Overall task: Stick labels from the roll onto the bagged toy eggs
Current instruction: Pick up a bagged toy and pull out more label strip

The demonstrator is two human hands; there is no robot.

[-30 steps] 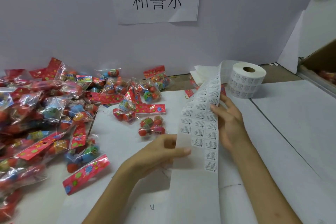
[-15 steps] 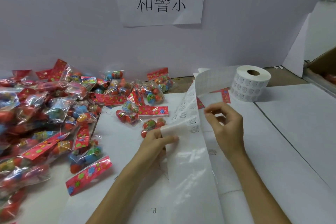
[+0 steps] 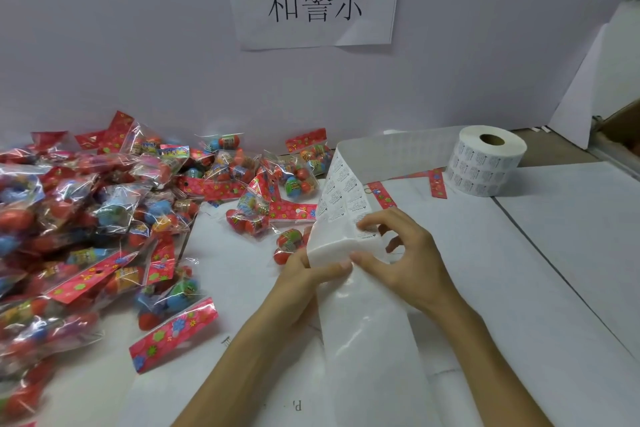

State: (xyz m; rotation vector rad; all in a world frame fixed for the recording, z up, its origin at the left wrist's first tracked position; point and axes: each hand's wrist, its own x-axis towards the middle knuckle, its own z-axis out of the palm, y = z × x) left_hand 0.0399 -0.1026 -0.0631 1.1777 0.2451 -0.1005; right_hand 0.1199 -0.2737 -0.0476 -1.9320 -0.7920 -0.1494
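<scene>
two sets of fingers (image 3: 367, 224) hold the label strip (image 3: 341, 191): right hand (image 3: 405, 253) pinches its last printed row, left hand (image 3: 301, 276) grips the folded backing. the paper looks thin, limp and tacky, so a label is best lifted by a corner. the strip trails back to the roll (image 3: 485, 159); the bagged toy eggs (image 3: 104, 211) are heaped on the left of the tabletop (image 3: 554, 253).

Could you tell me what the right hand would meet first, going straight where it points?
The right hand meets the label strip it pinches first; beyond, probably the nearest bagged eggs.
</scene>
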